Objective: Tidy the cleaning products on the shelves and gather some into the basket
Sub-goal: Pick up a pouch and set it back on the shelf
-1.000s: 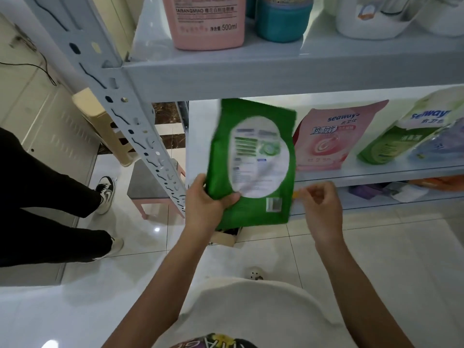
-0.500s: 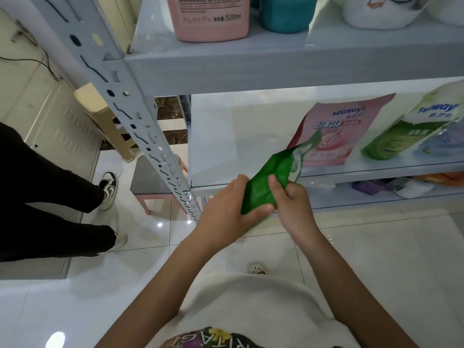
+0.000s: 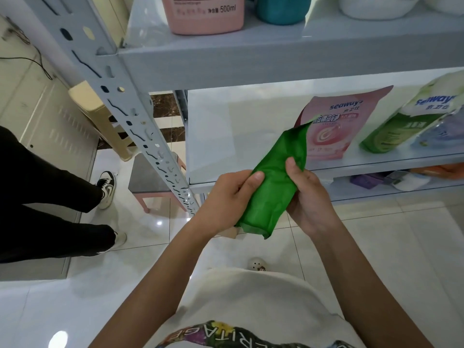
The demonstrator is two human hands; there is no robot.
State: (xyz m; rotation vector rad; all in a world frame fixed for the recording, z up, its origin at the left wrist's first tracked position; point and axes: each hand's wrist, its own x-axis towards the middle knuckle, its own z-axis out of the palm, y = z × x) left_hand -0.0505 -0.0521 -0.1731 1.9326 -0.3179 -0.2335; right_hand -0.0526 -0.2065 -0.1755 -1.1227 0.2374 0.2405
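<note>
Your left hand [image 3: 229, 194] and right hand [image 3: 307, 199] both grip a rolled green pouch [image 3: 272, 189], held before the middle shelf [image 3: 238, 131]. Squeeze harder and a seam may split; swing it in carelessly and the pink pouch [image 3: 335, 133] leaning there may topple.

white shelf [image 3: 238, 136] bears pink pouch [image 3: 334, 139] and green-white pouch [image 3: 401, 129].
</note>
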